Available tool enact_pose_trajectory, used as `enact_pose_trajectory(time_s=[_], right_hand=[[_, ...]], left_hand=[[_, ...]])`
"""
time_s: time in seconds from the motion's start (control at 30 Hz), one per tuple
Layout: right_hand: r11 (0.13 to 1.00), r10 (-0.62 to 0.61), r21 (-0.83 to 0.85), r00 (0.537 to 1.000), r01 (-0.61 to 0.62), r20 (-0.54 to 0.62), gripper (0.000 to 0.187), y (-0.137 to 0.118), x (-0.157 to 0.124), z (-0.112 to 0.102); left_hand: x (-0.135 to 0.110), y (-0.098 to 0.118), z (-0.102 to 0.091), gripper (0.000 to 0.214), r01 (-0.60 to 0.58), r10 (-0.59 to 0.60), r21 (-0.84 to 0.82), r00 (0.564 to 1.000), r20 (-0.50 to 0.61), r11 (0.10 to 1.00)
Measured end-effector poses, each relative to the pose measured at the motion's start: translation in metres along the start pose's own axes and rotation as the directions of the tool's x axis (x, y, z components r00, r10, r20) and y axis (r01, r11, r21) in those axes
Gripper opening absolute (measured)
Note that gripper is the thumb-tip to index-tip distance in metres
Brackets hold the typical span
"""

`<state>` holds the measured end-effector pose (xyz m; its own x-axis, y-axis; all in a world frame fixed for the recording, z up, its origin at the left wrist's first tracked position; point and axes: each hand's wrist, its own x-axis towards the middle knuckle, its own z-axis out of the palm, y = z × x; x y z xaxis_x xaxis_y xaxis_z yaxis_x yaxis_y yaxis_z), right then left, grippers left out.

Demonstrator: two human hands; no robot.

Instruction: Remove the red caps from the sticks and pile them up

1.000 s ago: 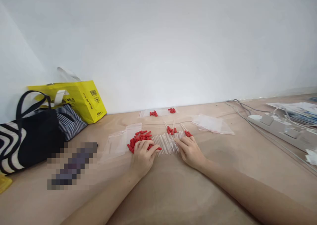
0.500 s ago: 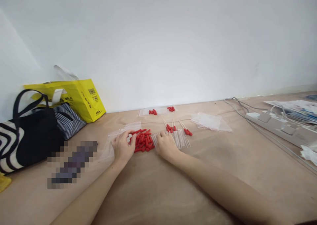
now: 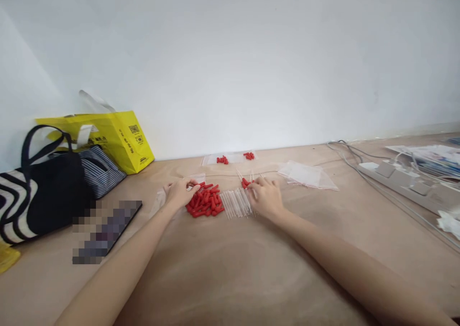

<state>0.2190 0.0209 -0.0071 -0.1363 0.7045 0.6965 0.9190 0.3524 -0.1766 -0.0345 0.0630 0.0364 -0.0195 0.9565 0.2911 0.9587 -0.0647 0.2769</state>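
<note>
A heap of small red caps (image 3: 205, 202) lies on the wooden table, with a row of thin clear tubes (image 3: 236, 203) just to its right. My left hand (image 3: 179, 192) rests at the heap's left edge, fingers curled on a clear zip bag (image 3: 162, 199) that lies under it. My right hand (image 3: 265, 196) lies flat, fingers spread, over the right end of the tubes, next to a few red-capped tubes (image 3: 246, 182).
Another clear bag (image 3: 233, 159) holding red caps lies by the wall, and loose clear bags (image 3: 306, 175) lie to the right. A yellow bag (image 3: 108, 137), a striped tote (image 3: 39, 189) and a blurred flat object (image 3: 106, 230) sit left. A power strip (image 3: 404, 185) with cables lies right.
My left hand slid left off the red caps to the zip bag at their edge. My right hand went left over the tubes, then back to their right end.
</note>
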Motion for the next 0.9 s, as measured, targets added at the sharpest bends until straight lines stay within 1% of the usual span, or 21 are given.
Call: enact_pose_trajectory(time_s=[0.03,0.07,0.13,0.2,0.27,0.37,0.43,0.47,0.5,0.53,0.57,0.6,0.67,0.7,0.77,0.83,0.9], right_hand=[[0.999,0.050,-0.002,0.998,-0.050,-0.039,0.019,0.016,-0.001,-0.003],[0.994,0.112,-0.011,0.992,-0.112,-0.054,0.019,0.031,-0.002,-0.006],[0.968,0.245,-0.037,0.969,-0.247,-0.035,0.021,0.058,-0.004,-0.011],[0.933,0.358,-0.046,0.933,-0.356,0.043,0.022,0.077,-0.005,-0.014],[0.894,0.446,-0.029,0.877,-0.448,0.178,0.023,0.086,-0.004,-0.016],[0.835,0.514,0.001,0.781,-0.550,0.356,0.031,0.089,0.001,-0.016],[0.802,0.536,0.017,0.732,-0.597,0.421,0.039,0.088,0.004,-0.013],[0.788,0.543,0.025,0.714,-0.615,0.443,0.041,0.087,0.005,-0.011],[0.777,0.547,0.033,0.700,-0.629,0.460,0.041,0.087,0.006,-0.009],[0.768,0.549,0.042,0.690,-0.639,0.471,0.040,0.087,0.008,-0.006],[0.763,0.548,0.050,0.686,-0.644,0.479,0.037,0.088,0.008,-0.003],[0.761,0.543,0.059,0.685,-0.646,0.485,0.034,0.088,0.009,-0.001],[0.757,0.534,0.079,0.684,-0.648,0.497,0.026,0.089,0.009,0.004],[0.754,0.532,0.087,0.682,-0.651,0.502,0.023,0.088,0.009,0.006],[0.745,0.532,0.101,0.679,-0.659,0.507,0.017,0.088,0.009,0.007],[0.735,0.531,0.121,0.678,-0.667,0.509,0.016,0.087,0.009,0.006],[0.723,0.526,0.156,0.682,-0.673,0.509,0.019,0.085,0.008,0.003]], left_hand=[[0.006,-0.001,0.001,0.017,0.000,0.000,0.006,1.000,0.021,1.000],[0.012,-0.002,0.003,0.017,-0.001,0.000,0.010,0.999,0.035,1.000],[0.022,-0.002,0.007,0.017,0.007,-0.009,0.018,0.998,0.066,1.000],[0.028,-0.002,0.009,0.017,0.021,-0.022,0.018,0.996,0.083,1.000],[0.028,-0.002,0.009,0.019,0.031,-0.032,0.010,0.997,0.066,0.999],[0.014,0.004,0.006,0.025,0.034,-0.034,-0.003,0.998,-0.048,0.999],[-0.005,0.012,0.006,0.027,-0.009,0.007,-0.010,0.988,-0.156,1.000],[-0.018,0.017,0.008,0.025,-0.058,0.054,-0.012,0.976,-0.209,0.998],[-0.030,0.023,0.010,0.022,-0.197,0.183,-0.014,0.932,-0.314,0.980],[-0.043,0.029,0.013,0.019,-0.335,0.308,-0.007,0.874,-0.376,0.942],[-0.055,0.035,0.016,0.016,-0.442,0.401,-0.004,0.817,-0.415,0.897],[-0.066,0.042,0.019,0.015,-0.520,0.465,-0.005,0.768,-0.441,0.854],[-0.082,0.053,0.025,0.013,-0.626,0.555,-0.016,0.703,-0.444,0.780],[-0.087,0.057,0.028,0.012,-0.661,0.587,-0.025,0.682,-0.437,0.750],[-0.092,0.063,0.031,0.012,-0.701,0.626,-0.043,0.661,-0.414,0.711],[-0.092,0.065,0.032,0.012,-0.713,0.640,-0.053,0.658,-0.397,0.699],[-0.091,0.064,0.033,0.013,-0.705,0.633,-0.056,0.666,-0.395,0.707]])
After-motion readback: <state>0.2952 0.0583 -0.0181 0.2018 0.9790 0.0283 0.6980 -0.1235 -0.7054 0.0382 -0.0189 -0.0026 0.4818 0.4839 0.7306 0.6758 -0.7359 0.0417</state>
